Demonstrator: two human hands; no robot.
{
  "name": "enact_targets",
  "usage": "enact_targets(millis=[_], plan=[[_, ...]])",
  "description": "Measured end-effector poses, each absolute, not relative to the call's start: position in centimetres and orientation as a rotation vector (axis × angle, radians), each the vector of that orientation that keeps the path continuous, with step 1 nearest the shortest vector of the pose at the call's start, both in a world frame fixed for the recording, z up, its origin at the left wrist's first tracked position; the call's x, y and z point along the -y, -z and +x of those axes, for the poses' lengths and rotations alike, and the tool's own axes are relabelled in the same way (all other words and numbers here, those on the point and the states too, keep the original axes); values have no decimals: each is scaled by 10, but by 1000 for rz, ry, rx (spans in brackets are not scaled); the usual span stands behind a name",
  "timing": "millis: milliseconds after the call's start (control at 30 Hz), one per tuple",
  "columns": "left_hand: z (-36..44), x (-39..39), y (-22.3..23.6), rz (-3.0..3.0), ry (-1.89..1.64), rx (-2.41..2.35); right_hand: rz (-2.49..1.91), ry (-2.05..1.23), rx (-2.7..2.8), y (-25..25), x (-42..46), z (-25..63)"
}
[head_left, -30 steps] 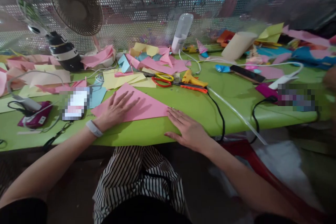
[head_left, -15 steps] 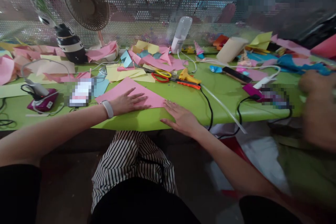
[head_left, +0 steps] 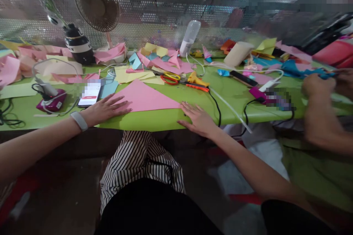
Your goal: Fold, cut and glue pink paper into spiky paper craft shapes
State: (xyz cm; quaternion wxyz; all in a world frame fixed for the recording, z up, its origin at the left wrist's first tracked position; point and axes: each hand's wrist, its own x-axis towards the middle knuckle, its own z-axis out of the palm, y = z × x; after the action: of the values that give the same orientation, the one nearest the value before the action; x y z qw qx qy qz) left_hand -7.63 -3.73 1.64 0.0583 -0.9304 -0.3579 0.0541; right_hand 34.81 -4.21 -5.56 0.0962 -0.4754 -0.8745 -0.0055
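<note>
A pink sheet of paper (head_left: 146, 97), folded into a triangle, lies flat on the green table (head_left: 154, 122) with its long straight edge toward me. My left hand (head_left: 106, 109) rests flat on its left corner, fingers spread, a pale band round the wrist. At the opposite corner, the fingertips of my right hand (head_left: 197, 119) touch the tip of the paper, fingers stretched out. Just beyond the paper lie scissors (head_left: 169, 78) with red and yellow handles and a yellow glue gun (head_left: 195, 79) with orange on its grip.
A phone (head_left: 90, 93) and a purple power strip (head_left: 52, 101) sit at the left. Paper scraps, a fan (head_left: 97, 2), a black bottle (head_left: 78, 46) and a clear-topped bottle (head_left: 190, 38) stand behind. Cables cross the table. At the right, another person's hands (head_left: 318, 84) handle blue material.
My left hand has slid left along the folded edge to the left corner, uncovering the paper's middle. My right hand stays at the right corner. The view has shifted slightly.
</note>
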Motion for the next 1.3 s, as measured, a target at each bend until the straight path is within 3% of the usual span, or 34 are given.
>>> enact_targets(millis=[333, 600, 967, 1300], plan=[[-92, 32, -2, -2804, -136, 1046, -1555, 217, 2385, 17, 42, 338], [-95, 32, 0, -2802, -111, 1010, -969, -59, 2897, 23, 23, 206], [-109, 41, -8, -2797, -136, 1061, -1344, -74, 2701, 46, 39, 332], [-118, 60, -14, -2713, -262, 1214, -1404, 13, 2629, 52, 42, 347]])
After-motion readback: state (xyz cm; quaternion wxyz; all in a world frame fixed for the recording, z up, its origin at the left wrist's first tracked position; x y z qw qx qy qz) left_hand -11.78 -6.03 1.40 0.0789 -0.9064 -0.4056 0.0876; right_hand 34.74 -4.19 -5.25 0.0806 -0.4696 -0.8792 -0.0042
